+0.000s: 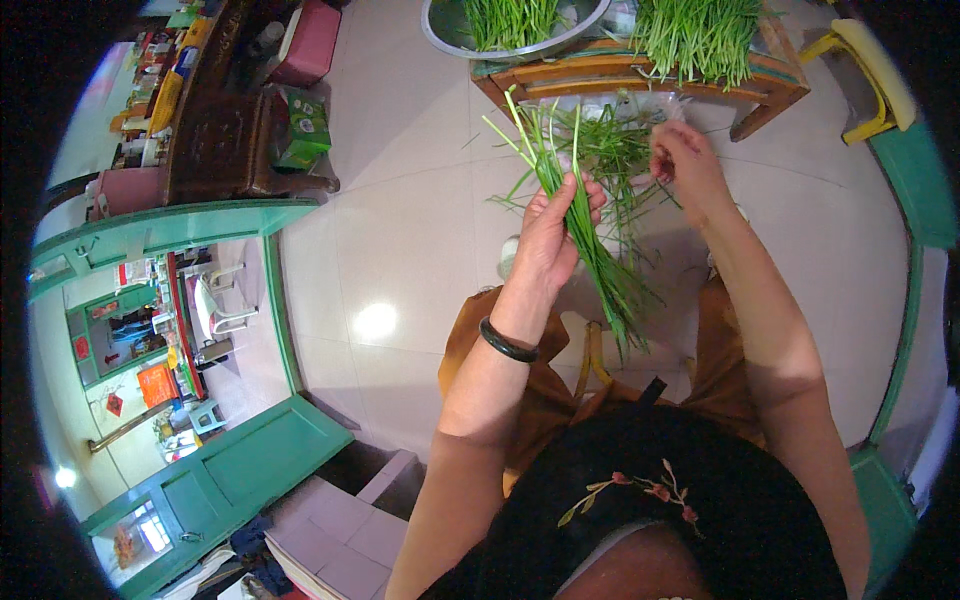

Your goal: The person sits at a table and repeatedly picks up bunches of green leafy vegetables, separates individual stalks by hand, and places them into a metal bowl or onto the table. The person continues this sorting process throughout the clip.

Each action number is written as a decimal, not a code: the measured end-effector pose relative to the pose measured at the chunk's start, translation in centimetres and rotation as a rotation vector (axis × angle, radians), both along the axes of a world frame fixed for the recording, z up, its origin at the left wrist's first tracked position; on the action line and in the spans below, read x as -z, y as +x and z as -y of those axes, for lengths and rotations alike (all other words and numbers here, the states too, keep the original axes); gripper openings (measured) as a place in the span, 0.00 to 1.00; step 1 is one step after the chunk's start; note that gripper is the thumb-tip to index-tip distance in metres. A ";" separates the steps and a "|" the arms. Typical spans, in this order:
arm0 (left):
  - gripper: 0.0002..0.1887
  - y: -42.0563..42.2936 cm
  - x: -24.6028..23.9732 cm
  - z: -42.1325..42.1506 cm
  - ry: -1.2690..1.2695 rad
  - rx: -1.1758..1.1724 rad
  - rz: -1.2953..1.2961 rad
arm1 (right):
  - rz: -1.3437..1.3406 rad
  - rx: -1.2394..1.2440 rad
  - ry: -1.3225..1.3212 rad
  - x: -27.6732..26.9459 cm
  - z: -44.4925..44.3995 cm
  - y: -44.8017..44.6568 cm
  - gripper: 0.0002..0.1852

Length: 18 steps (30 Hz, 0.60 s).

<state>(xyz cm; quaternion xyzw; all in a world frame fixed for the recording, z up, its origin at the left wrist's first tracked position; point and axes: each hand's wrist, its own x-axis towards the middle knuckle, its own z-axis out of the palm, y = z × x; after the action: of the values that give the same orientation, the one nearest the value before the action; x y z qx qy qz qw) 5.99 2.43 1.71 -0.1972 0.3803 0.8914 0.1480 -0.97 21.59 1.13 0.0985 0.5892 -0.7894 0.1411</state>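
My left hand (547, 236) grips a slim bunch of green garlic chives (596, 259) around its middle. The pale stem ends point up and away from me, and the leaf tips hang towards my lap. Off to the right, my right hand (688, 161) hovers apart from the bunch with curled fingers; whether a bit of leaf is pinched in it is hard to see. Below both hands, loose chive scraps (611, 150) lie scattered on the tiled floor. More chives (697, 41) are heaped on a low wooden stand (525, 81), beside a metal basin (517, 54) with upright chives (510, 22) inside.
A yellow-framed chair (862, 82) stands at the far right. Dark carved furniture (217, 142) and a green box (304, 131) line the left side. An open green door (262, 450) leads to another room. Purple-tiled steps (345, 517) are at lower left.
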 end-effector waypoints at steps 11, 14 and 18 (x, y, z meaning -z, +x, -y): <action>0.10 0.0 -0.1 -0.2 0.009 -0.017 -0.048 | -0.637 -0.080 0.998 3.4 -0.9 -1.3 0.11; 0.09 -0.1 -0.2 -0.3 -0.078 0.009 -0.096 | -0.753 -0.129 1.158 5.0 -0.6 -0.9 0.16; 0.07 0.0 0.1 -0.1 -0.166 0.046 -0.117 | -0.319 -0.282 0.382 1.9 1.8 -0.2 0.12</action>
<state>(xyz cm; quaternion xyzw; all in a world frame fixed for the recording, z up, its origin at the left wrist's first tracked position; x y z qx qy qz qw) 5.97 2.49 1.65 -0.1475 0.4655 0.8631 0.1291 -1.20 19.76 -0.76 -0.0849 0.7499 -0.6423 0.1339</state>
